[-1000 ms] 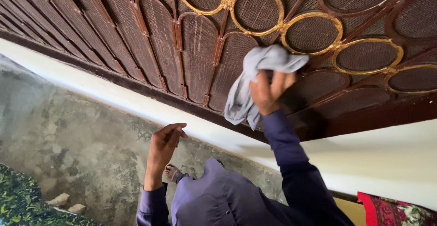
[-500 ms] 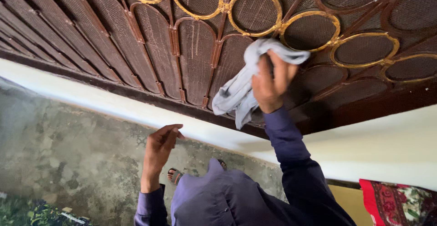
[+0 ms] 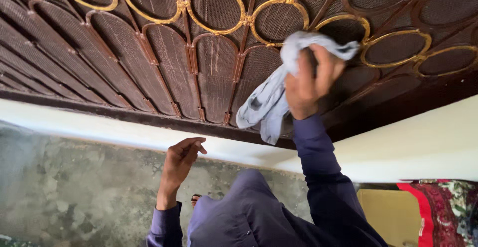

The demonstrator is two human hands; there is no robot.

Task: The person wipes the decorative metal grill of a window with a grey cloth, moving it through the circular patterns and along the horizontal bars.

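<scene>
- Fingers [image 3: 322, 67] of your right hand [image 3: 309, 85] are clenched around a crumpled pale grey cloth [image 3: 279, 90]; the grasp is firm, with the fabric bunched under the palm.
- Your right hand presses the upper part of the cloth against the dark brown metal window grille backed with fine mesh [image 3: 214, 72]. The contact area lies at one of the gold-painted ring ornaments [image 3: 343, 25] in the row along the upper part of the grille.
- The loose end of the cloth hangs down and to the left of the hand, in front of the arched brown bars, reaching close to the lower frame of the grille.
- Your right arm, in a dark blue long sleeve [image 3: 323, 177], is raised from the lower right of the view to the grille.
- Your left hand [image 3: 180, 160] is released: the fingers are loosely curled and hold nothing. It hangs in the air below the grille, in front of the white ledge [image 3: 89, 127] that runs under the frame, apart from the cloth.
- A mottled grey concrete surface [image 3: 74, 187] lies below the ledge on the left.
- A red patterned fabric [image 3: 443, 207] and a flat yellow surface [image 3: 388, 209] beside it show at the lower right, well apart from both hands.
</scene>
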